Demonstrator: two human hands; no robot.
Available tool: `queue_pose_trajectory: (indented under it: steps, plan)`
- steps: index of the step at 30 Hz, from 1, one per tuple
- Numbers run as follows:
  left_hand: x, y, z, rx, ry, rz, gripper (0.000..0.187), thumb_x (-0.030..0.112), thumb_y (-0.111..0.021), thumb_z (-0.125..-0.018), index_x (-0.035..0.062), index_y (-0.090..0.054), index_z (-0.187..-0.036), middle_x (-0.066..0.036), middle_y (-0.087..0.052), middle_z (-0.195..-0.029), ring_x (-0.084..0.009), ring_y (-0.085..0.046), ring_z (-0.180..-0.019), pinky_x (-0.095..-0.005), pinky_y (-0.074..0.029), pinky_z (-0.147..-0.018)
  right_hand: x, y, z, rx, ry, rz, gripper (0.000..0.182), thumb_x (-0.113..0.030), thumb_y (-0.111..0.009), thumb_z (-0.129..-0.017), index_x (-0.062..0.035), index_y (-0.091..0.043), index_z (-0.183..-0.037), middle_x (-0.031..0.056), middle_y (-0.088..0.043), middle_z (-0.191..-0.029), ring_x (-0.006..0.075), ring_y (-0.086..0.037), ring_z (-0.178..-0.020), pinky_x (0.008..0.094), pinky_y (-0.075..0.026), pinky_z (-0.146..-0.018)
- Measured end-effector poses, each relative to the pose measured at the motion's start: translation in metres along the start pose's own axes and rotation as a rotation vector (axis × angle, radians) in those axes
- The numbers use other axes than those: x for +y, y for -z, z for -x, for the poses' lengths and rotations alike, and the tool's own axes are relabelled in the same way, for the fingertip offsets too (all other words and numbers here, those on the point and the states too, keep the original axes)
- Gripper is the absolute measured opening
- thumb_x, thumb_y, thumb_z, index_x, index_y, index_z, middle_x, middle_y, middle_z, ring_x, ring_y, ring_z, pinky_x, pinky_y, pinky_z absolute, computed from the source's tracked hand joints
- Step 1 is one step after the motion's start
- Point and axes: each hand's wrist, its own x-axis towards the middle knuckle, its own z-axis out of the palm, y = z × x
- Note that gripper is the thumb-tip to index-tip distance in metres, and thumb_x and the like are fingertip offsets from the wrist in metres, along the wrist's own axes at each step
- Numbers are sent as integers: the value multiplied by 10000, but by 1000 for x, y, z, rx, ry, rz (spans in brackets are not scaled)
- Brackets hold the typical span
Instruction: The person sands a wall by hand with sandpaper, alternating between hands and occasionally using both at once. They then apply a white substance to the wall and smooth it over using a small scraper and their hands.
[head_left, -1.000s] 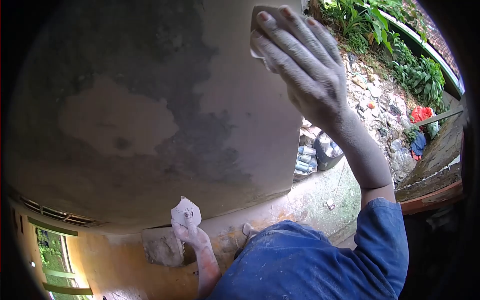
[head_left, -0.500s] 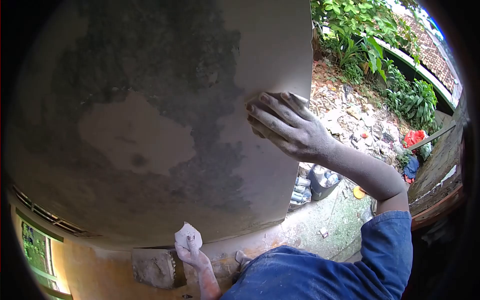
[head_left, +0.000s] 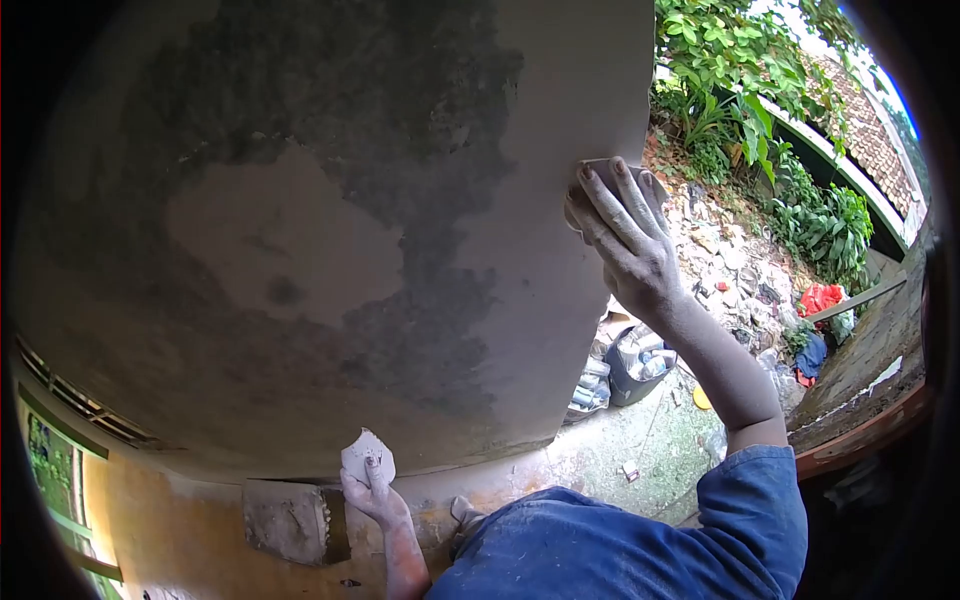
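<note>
My right hand [head_left: 635,235], dusty with white powder, presses a thin sheet or pad [head_left: 652,188] flat against the right edge of a patchy grey wall [head_left: 560,250]. Its fingers lie over the sheet, which sticks out past them on both sides. Low in the view, my left hand [head_left: 372,490] pinches a whitish, irregular flat piece [head_left: 366,452] between thumb and fingers, in front of the wall's lower edge.
Beyond the wall's edge are a dark bucket of bottles [head_left: 635,365], a rubble heap [head_left: 725,250], green plants [head_left: 820,220] and a red plastic bag [head_left: 820,300]. A rough block [head_left: 285,520] stands at the lower left.
My right hand and the sheet have moved right and slightly up, to the wall's edge. My left hand still holds the whitish piece. The view has shifted slightly.
</note>
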Motion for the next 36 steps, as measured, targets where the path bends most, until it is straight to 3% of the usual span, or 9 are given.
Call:
queue_pose_trajectory:
  steps: [4, 6, 10, 16, 20, 24, 26, 30, 36]
  plan:
    - [3, -1, 0, 26, -51, -21, 182, 122, -616, -874, -40, -543, -916, -86, -613, -868, -140, -578, -773, -296, -493, -685, -39, -37, 36, -145, 255, -70, 421, -195, -536, -838, -192, -556, -1258, 71, -394, -1403, 300, -350, -1319, 522, -284, -1080]
    - [0, 1, -1, 12, -55, -33, 168, 121, -599, -886, -24, -538, -947, -74, -598, -894, -133, -571, -796, -287, -491, -702, -38, -36, 36, -150, 260, -115, 415, -195, -544, -841, -189, -560, -1255, 75, -393, -1402, 304, -347, -1321, 523, -290, -1078]
    - [9, -5, 2, 31, 3, 7, 154, 121, -584, -895, -6, -535, -969, -59, -578, -910, -126, -558, -809, -281, -487, -714, -31, -16, -12, 106, -139, -95, 530, -40, -595, -770, -124, -518, -1288, 104, -387, -1418, 342, -333, -1328, 542, -262, -1075]
    - [0, 6, -2, -30, 2, -45, 149, 127, -585, -898, 1, -537, -962, -57, -576, -921, -123, -550, -819, -280, -484, -714, -85, -54, -1, 35, 213, -162, 423, -167, -552, -806, -183, -568, -1229, 77, -418, -1380, 282, -385, -1295, 489, -298, -1075]
    - [-3, 5, -4, 12, 13, 66, 220, 136, -599, -893, -8, -534, -1045, -66, -581, -982, -137, -561, -876, -286, -485, -765, -61, -31, -18, 132, -141, -38, 412, -158, -548, -854, -180, -544, -1265, 72, -395, -1406, 278, -357, -1318, 504, -238, -1109]
    - [0, 12, -15, -26, 16, 16, 280, 138, -605, -890, -20, -522, -1106, -87, -584, -1039, -157, -566, -928, -303, -481, -807, -87, -47, 13, -6, 61, -80, 417, -144, -564, -843, -195, -551, -1257, 57, -381, -1430, 283, -334, -1333, 486, -251, -1110]
    - [-2, 19, -27, 13, -31, -13, 301, 136, -608, -888, -26, -519, -1126, -106, -582, -1074, -176, -566, -955, -320, -473, -834, -80, -45, 8, 45, 75, -101, 414, -126, -574, -832, -198, -568, -1239, 66, -416, -1404, 288, -344, -1328, 485, -288, -1087]
    - [-7, 38, -82, 63, -154, -61, 276, 128, -581, -905, -38, -520, -1117, -125, -587, -1077, -194, -562, -972, -343, -462, -859, -64, -31, -18, 237, -294, 69, 420, -118, -603, -793, -175, -589, -1209, 85, -463, -1361, 304, -386, -1302, 510, -350, -1014]
    - [3, 36, -164, 128, -603, -58, 256, 102, -526, -940, -79, -507, -1120, -179, -565, -1164, -241, -571, -1046, -359, -453, -923, -83, -43, 8, 75, 19, 30, 387, -116, -526, -838, -176, -590, -1215, 84, -439, -1381, 311, -411, -1281, 488, -287, -1088]
